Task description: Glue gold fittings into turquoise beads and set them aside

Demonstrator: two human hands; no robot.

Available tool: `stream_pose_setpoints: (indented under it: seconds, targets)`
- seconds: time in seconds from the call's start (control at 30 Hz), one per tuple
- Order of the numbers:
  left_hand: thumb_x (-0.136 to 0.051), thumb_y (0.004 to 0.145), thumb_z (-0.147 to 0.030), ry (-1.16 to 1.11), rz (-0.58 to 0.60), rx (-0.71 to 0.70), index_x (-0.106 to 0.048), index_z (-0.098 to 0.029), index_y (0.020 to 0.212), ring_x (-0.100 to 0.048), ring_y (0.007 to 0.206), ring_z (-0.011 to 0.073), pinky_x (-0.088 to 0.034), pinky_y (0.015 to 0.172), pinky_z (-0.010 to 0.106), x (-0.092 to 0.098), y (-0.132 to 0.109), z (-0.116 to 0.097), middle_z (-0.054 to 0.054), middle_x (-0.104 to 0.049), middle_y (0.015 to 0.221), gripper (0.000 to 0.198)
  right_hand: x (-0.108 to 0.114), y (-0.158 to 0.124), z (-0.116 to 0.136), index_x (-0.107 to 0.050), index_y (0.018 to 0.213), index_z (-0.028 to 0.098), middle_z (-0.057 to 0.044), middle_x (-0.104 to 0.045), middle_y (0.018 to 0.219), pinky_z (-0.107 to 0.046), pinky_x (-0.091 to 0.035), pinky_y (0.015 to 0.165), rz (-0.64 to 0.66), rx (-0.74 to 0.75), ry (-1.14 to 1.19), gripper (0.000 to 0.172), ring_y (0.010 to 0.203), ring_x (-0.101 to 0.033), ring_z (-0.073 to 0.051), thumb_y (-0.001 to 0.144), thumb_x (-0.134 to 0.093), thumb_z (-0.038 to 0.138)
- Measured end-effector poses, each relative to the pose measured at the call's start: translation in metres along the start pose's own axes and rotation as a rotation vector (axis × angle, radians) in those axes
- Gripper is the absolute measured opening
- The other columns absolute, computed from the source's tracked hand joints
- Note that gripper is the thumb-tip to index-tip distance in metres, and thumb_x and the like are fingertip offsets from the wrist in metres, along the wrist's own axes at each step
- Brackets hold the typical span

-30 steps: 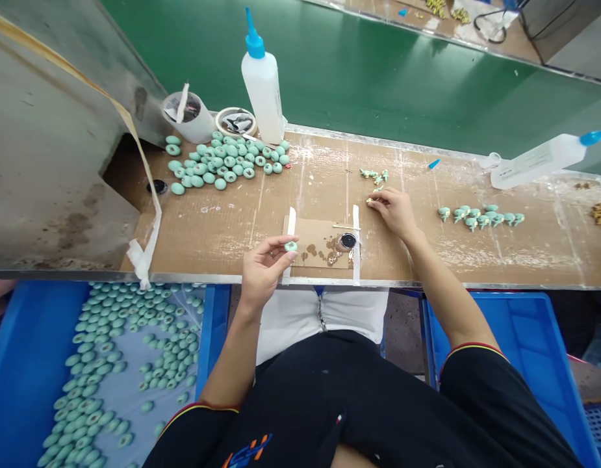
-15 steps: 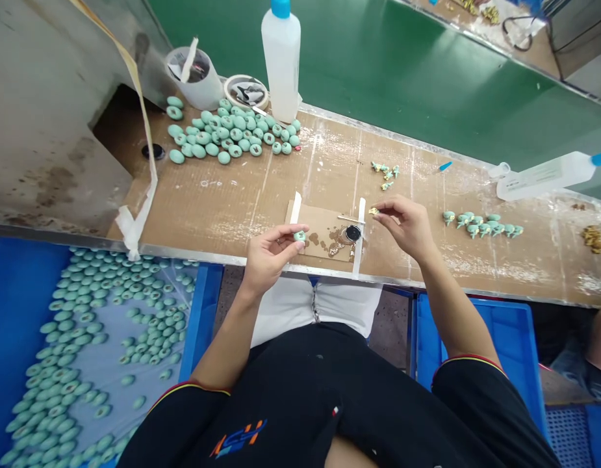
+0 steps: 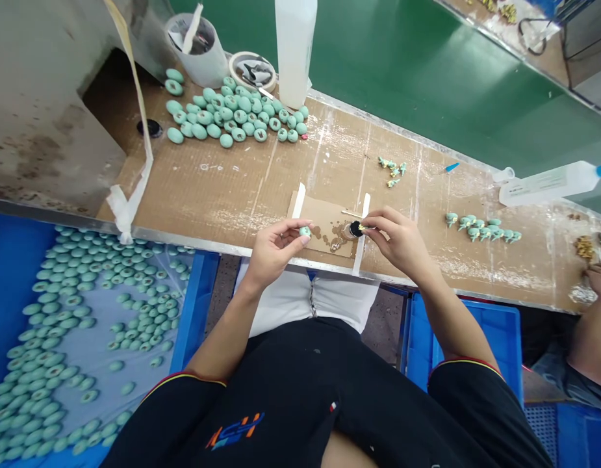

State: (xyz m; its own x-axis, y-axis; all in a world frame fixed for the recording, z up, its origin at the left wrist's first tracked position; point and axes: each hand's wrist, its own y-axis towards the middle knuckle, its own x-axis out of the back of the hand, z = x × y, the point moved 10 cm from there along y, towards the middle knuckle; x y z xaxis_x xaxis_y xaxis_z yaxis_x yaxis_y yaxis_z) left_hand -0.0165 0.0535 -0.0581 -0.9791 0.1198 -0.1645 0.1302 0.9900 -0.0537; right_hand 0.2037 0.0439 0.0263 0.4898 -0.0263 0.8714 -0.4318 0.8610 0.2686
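Observation:
My left hand (image 3: pixel 277 252) pinches a small mint-green egg-shaped piece (image 3: pixel 305 231) between thumb and fingertips, just above the left part of a stained cardboard piece (image 3: pixel 324 211). In my right hand (image 3: pixel 396 242) is a tiny yellow-and-green piece (image 3: pixel 362 227), gripped by the fingertips at the right rim of a small round pot with a black inside (image 3: pixel 355 228). Whether that piece touches the pot's contents I cannot tell. A thin stick (image 3: pixel 351 213) lies behind the pot. Wet brown patches mark the cardboard.
Many green egg-shaped pieces (image 3: pixel 227 141) lie at the back left, beside a white bottle (image 3: pixel 294 58). More fill a blue bin (image 3: pixel 195 305). Small yellow-green pieces (image 3: pixel 392 166) and joined green pieces (image 3: pixel 485 232) lie to the right. Another person's hand (image 3: pixel 600 279) is at the far right.
My right hand has moved left and slightly down, bringing the yellow-and-green piece to the pot. My left hand still holds the egg-shaped piece. Another person's hand has appeared at the far right.

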Motion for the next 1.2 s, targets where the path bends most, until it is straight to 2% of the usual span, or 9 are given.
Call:
stream_pose_setpoints:
  seconds: [0.3, 0.9, 1.2]
  targets:
    - [-0.088, 0.076, -0.042, -0.005, 0.011, 0.026, -0.084, -0.018, 0.099, -0.073, 0.083, 0.0196, -0.063, 0.079, 0.033, -0.0018, -0.0018, 0.0055, 0.01, -0.082, 0.098, 0.033, -0.0094, -0.0026, 0.0048, -0.075, 0.104, 0.025, -0.009, -0.075, 0.102, -0.038, -0.06, 0.08, 0.033, 0.03, -0.032, 0.017, 0.093, -0.073, -0.024, 0.105, -0.058, 0.023]
    - [-0.09, 0.074, -0.04, -0.061, 0.003, 0.041, -0.083, -0.019, 0.097, -0.072, 0.08, 0.0188, -0.063, 0.075, 0.031, -0.0012, 0.0003, 0.0096, 0.008, -0.08, 0.09, 0.032, -0.0103, 0.0002, -0.0007, -0.078, 0.101, 0.028, -0.008, -0.073, 0.1, -0.039, -0.059, 0.078, 0.051, -0.032, -0.013, 0.021, 0.09, -0.07, -0.024, 0.104, -0.057, 0.026]
    - [-0.088, 0.076, -0.041, -0.049, 0.012, 0.035, -0.083, -0.018, 0.099, -0.072, 0.081, 0.0188, -0.063, 0.075, 0.032, -0.0013, 0.0005, 0.0104, 0.009, -0.08, 0.091, 0.033, -0.0092, 0.0006, 0.0027, -0.077, 0.1, 0.028, -0.008, -0.073, 0.099, -0.037, -0.059, 0.077, 0.046, -0.009, -0.006, 0.023, 0.09, -0.069, -0.023, 0.106, -0.055, 0.028]
